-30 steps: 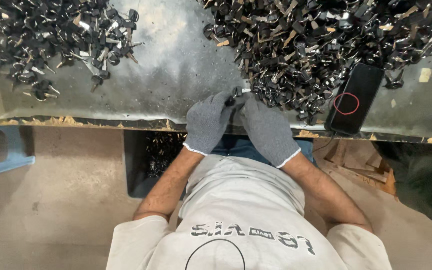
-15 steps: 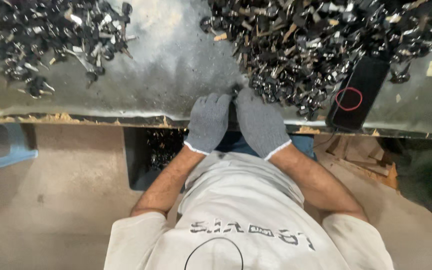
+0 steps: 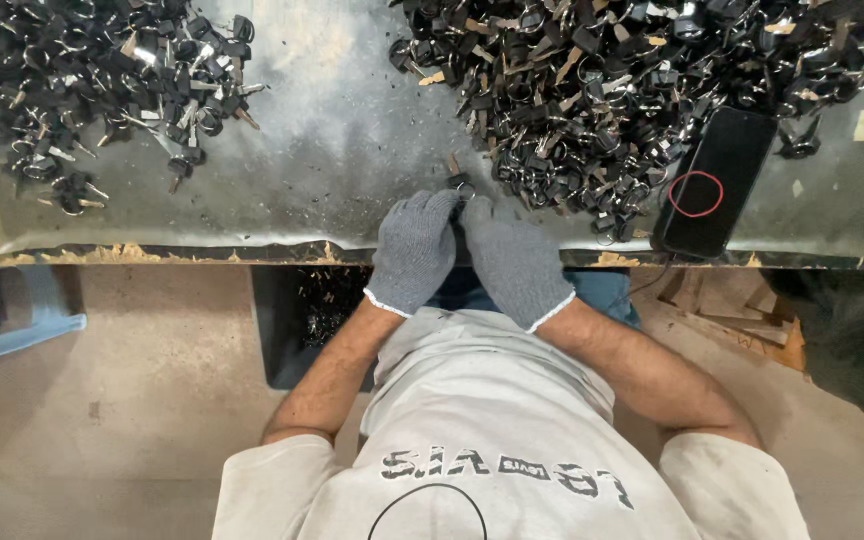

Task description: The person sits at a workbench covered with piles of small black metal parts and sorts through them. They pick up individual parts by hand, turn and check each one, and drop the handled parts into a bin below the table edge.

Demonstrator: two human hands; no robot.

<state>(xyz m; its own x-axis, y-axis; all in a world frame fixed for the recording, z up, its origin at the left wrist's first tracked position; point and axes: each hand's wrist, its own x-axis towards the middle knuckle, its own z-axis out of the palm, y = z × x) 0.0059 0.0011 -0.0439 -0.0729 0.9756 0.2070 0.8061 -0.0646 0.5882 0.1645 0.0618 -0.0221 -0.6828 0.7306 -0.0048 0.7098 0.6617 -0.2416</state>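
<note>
Both my hands wear grey knit gloves and meet at the front edge of the metal table (image 3: 332, 150). My left hand (image 3: 414, 250) and my right hand (image 3: 510, 262) pinch one small black-and-metal part (image 3: 462, 184) between their fingertips. The part lies just in front of a big heap of similar black and silver parts (image 3: 602, 90) on the right. A second, smaller heap (image 3: 82, 80) lies at the far left of the table. What the fingers do under the gloves is hidden.
A black phone (image 3: 717, 180) lies face up at the right, near the table's edge. Under the table a dark bin (image 3: 317, 310) holds more black parts. A pale blue object (image 3: 22, 320) and wood scraps (image 3: 732, 310) lie on the floor.
My hands stay joined at the same spot by the table's edge, with the fingertips shifted slightly. The view has moved a little; nothing else differs.
</note>
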